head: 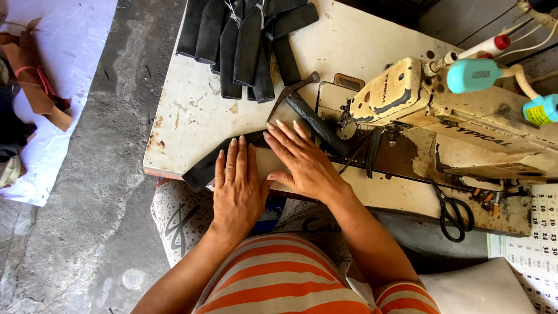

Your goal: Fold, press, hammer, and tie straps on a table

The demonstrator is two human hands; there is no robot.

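A long black leather strip (204,170) lies along the front edge of the worn cream sewing table (192,110). My left hand (237,189) rests flat on it, fingers together and pointing away from me. Just to the right, my right hand (302,161) also presses flat on the strip, fingertips angled toward the needle area (347,125) of the old cream sewing machine (465,125). A hammer with a black handle (314,119) lies just beyond my right fingers. Neither hand grips anything.
A pile of folded black leather pieces (247,40) sits at the table's far side. Black scissors (452,212) lie at the front right. Teal thread spools (474,74) stand on the machine. Brown leather scraps (35,75) lie on a white sheet on the floor, left.
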